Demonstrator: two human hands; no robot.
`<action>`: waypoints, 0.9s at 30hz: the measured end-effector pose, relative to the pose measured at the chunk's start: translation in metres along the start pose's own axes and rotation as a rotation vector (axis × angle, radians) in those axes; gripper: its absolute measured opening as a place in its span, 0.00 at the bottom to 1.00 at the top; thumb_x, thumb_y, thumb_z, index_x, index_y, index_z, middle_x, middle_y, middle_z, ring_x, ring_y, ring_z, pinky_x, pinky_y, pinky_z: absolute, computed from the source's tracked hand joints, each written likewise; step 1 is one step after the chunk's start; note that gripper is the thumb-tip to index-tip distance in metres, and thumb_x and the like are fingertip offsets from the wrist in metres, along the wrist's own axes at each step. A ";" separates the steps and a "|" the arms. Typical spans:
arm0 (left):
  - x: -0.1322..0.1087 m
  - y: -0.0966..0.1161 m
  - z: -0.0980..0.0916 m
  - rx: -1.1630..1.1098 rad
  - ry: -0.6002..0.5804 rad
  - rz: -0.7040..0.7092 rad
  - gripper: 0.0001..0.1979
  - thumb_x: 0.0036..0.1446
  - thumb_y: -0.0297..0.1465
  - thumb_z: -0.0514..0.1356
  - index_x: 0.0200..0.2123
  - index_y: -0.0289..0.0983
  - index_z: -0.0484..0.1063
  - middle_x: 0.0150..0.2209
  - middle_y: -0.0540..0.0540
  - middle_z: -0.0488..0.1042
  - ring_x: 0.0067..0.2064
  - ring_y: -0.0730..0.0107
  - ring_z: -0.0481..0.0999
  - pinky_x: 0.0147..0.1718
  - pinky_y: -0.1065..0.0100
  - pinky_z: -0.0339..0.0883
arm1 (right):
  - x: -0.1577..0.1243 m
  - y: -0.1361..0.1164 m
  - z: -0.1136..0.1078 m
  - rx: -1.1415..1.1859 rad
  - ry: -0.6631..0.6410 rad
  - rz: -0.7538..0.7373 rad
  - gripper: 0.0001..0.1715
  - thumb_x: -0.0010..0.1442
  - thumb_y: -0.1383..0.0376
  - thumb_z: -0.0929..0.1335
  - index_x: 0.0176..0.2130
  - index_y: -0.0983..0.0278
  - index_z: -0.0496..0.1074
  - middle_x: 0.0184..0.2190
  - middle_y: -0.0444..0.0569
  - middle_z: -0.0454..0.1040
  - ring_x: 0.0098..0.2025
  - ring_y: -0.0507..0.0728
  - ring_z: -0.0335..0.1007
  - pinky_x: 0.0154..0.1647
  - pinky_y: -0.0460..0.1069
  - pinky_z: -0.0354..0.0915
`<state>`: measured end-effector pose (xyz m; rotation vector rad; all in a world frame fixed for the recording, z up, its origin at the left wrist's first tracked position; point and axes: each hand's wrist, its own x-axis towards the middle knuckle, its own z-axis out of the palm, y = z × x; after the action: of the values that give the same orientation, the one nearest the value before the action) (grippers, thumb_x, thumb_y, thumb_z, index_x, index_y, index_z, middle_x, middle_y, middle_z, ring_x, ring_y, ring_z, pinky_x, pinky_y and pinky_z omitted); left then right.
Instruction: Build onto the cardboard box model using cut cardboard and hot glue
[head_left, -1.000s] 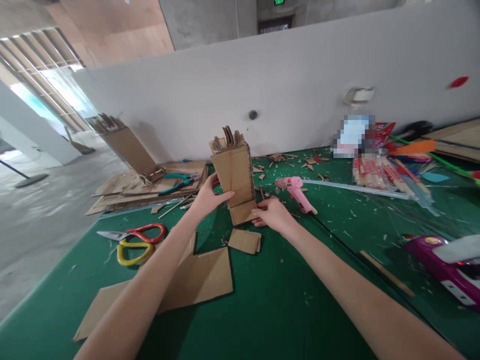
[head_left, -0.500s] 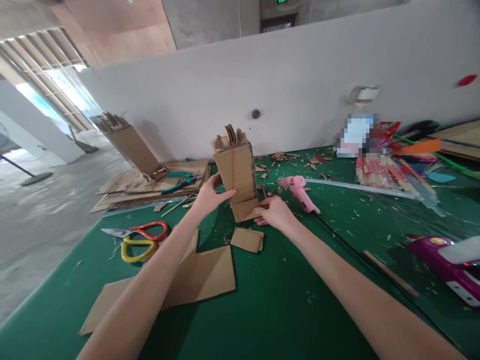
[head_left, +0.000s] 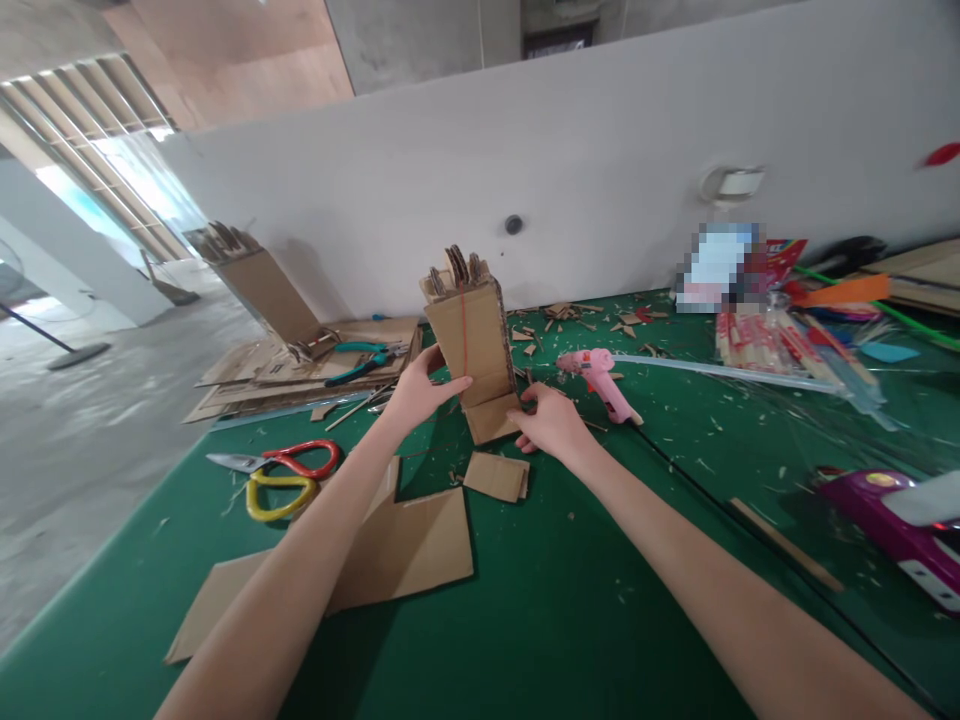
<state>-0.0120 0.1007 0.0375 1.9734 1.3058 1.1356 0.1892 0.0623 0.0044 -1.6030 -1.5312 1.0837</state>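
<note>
A tall cardboard box stands upright on the green table, with a red line down its front and cardboard pieces sticking out of its top. My left hand grips its left side, thumb on the front face. My right hand pinches the flap at its lower right corner. A small cardboard piece lies flat just in front of the box. A larger cardboard sheet lies under my left forearm.
A pink glue gun lies right of the box. Red and yellow scissors and teal pliers lie at the left, by stacked cardboard and a second box. Stick bundles and a purple object sit at the right. Scraps litter the table.
Almost nothing has moved. Both hands stay on the box; the view has shifted slightly.
</note>
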 end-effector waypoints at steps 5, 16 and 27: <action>0.000 0.001 0.000 0.015 -0.003 0.002 0.31 0.46 0.39 0.66 0.53 0.35 0.66 0.54 0.39 0.71 0.54 0.56 0.71 0.51 0.57 0.66 | -0.003 0.000 -0.001 -0.187 0.067 -0.121 0.10 0.59 0.63 0.66 0.41 0.64 0.69 0.21 0.47 0.73 0.15 0.53 0.70 0.14 0.45 0.65; -0.002 0.003 0.002 0.034 0.010 -0.033 0.31 0.46 0.40 0.65 0.53 0.36 0.67 0.54 0.40 0.71 0.54 0.54 0.71 0.50 0.56 0.67 | 0.003 0.002 0.000 -0.484 0.165 -0.274 0.11 0.60 0.64 0.65 0.41 0.65 0.74 0.37 0.56 0.78 0.45 0.62 0.74 0.44 0.53 0.67; -0.001 0.003 0.001 0.042 0.024 -0.040 0.31 0.45 0.39 0.66 0.53 0.35 0.66 0.54 0.38 0.71 0.55 0.54 0.70 0.47 0.58 0.69 | -0.001 -0.010 0.013 -0.793 0.281 -0.280 0.16 0.63 0.60 0.60 0.41 0.69 0.69 0.32 0.63 0.76 0.35 0.66 0.76 0.34 0.55 0.67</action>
<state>-0.0100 0.0983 0.0387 1.9595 1.3859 1.1247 0.1732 0.0615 0.0073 -1.8386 -2.0310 0.0603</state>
